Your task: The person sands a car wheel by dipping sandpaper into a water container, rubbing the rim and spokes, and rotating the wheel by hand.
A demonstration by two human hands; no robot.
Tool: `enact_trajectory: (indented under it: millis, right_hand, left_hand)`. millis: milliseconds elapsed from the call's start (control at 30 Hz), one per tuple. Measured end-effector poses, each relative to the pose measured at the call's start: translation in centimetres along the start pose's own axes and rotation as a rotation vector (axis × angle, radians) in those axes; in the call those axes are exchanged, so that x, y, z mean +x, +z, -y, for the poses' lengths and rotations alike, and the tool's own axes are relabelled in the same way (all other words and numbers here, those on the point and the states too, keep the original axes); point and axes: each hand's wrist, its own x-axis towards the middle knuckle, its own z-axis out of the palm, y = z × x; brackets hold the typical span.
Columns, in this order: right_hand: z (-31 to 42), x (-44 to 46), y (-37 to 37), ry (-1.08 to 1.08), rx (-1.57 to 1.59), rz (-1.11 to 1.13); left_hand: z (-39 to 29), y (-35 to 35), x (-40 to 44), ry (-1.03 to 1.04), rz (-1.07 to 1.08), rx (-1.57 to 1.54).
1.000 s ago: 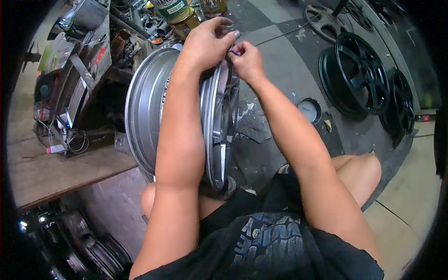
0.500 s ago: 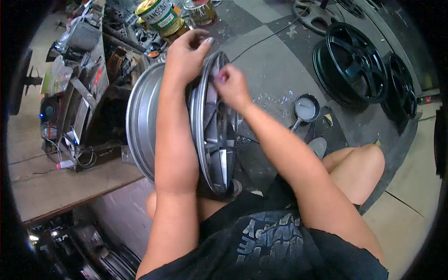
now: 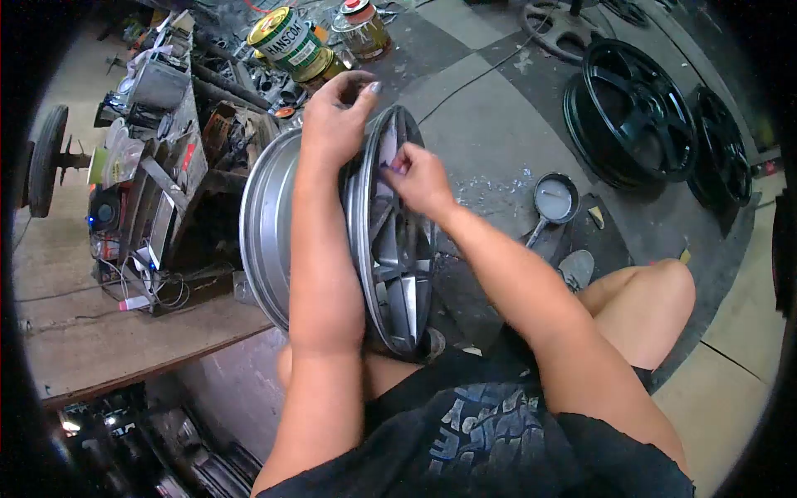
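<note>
A grey alloy wheel (image 3: 270, 224) stands on edge between my legs, its spoked face turned to the right. My left hand (image 3: 336, 120) is at the top of the wheel, fingers loosely curved and thumb apart, with nothing seen in it. The left forearm lies across the barrel. Against the upper part of the spoked face, just inside the rim lip, my right hand (image 3: 422, 181) pinches a small purple piece (image 3: 393, 168) that looks like sandpaper. Most of that piece is hidden by the fingers.
A pan of cloudy liquid (image 3: 554, 199) sits on the floor to the right. Dark wheels (image 3: 639, 112) lie beyond it. A green-and-white can (image 3: 290, 41) and a red-capped can (image 3: 363, 33) stand ahead. A cluttered metal stand (image 3: 178, 183) is on the left.
The view has shifted, so everything appears slightly lower and to the right. My right hand stays at the wheel's upper face, and my left stays at its top.
</note>
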Motion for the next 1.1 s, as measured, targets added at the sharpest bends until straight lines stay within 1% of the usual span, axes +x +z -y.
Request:
enact_trajectory:
  millis: [33,67,100,167,200,233,267,300,367,433,467,500,567,633,667,700,767,833,867,900,967,1000,1033,1067,1100]
  right_hand:
    - [-0.4,1.7,0.0,-0.075,-0.052,-0.027]
    - [-0.5,3.7,0.1,-0.054,-0.035,-0.112]
    - [-0.3,5.5,-0.2,-0.031,-0.012,-0.120]
    - [0.3,6.3,-0.2,0.000,0.030,-0.158]
    - [-0.1,5.6,0.6,0.009,0.030,-0.169]
    - [-0.6,4.1,1.4,0.014,0.031,-0.182]
    - [-0.6,2.1,1.4,-0.036,0.012,-0.100]
    - [-0.8,0.1,1.6,0.011,0.010,-0.028]
    - [-1.3,-0.4,0.9,-0.007,0.029,0.050]
    - [-1.0,2.8,0.2,-0.098,-0.097,-0.037]
    - [-1.1,4.8,0.1,-0.132,-0.046,-0.124]
    - [-1.0,6.7,-0.2,-0.051,-0.040,-0.142]
    - [0.2,7.0,-0.9,-0.005,-0.045,-0.068]
    - [-1.5,4.2,0.0,-0.075,-0.058,-0.086]
    - [-1.2,2.2,0.1,-0.010,-0.076,0.031]
    - [-0.9,-0.1,0.0,-0.018,-0.066,0.091]
    - [-0.7,-0.5,-0.9,-0.062,-0.109,0.155]
    - [-1.0,2.8,-1.0,-0.241,-0.185,0.028]
    - [-1.5,5.2,-1.0,-0.275,-0.168,-0.035]
    - [0.2,6.4,-1.7,-0.121,-0.150,-0.001]
    - [0.8,6.5,-1.8,-0.115,-0.136,-0.040]
    - [0.5,5.5,-1.3,-0.117,-0.135,-0.045]
    - [-0.8,3.7,-0.3,-0.119,-0.134,-0.047]
    - [-2.2,2.0,0.5,-0.095,-0.111,0.056]
    - [-0.7,-0.4,0.3,-0.082,-0.112,0.141]
  left_hand:
    - [-0.3,0.1,-0.2,0.011,0.003,-0.001]
    - [0.7,0.5,0.3,0.059,0.014,-0.066]
    - [0.8,0.7,0.4,0.056,0.010,-0.067]
    - [0.7,0.7,0.9,0.064,0.026,-0.055]
    - [0.7,0.4,1.1,0.046,0.056,-0.047]
    - [0.8,0.2,1.3,0.054,0.043,-0.055]
    - [1.0,0.0,1.3,0.029,0.041,-0.050]
    - [1.3,-0.2,1.2,-0.004,0.041,-0.043]
    - [1.2,-0.1,0.9,-0.010,0.007,-0.031]
    - [0.4,0.3,0.4,0.045,0.035,-0.029]
    - [0.1,0.5,0.4,0.086,0.029,-0.014]
    - [0.2,0.6,0.2,0.076,0.024,-0.013]
    - [0.3,0.3,0.5,0.055,0.053,-0.061]
    - [1.0,-0.1,1.0,0.039,0.020,-0.033]
    - [1.1,-0.4,1.1,0.045,0.012,-0.014]
    - [1.3,-0.6,0.8,0.043,0.011,0.007]
    - [0.7,-0.4,0.4,0.019,-0.003,0.036]
    - [0.6,0.1,0.1,0.107,0.024,0.056]
    - [-0.4,0.0,-0.2,0.128,0.029,0.103]
    - [-0.1,0.1,-0.5,0.118,0.030,0.100]
    - [0.3,0.1,0.2,0.094,0.065,-0.024]
    - [1.4,0.2,0.6,0.119,0.039,0.006]
    - [1.0,-0.2,0.7,0.129,0.034,-0.001]
    - [0.5,-0.6,0.4,0.122,0.010,0.031]
    - [0.3,-0.8,0.2,0.109,-0.007,0.065]
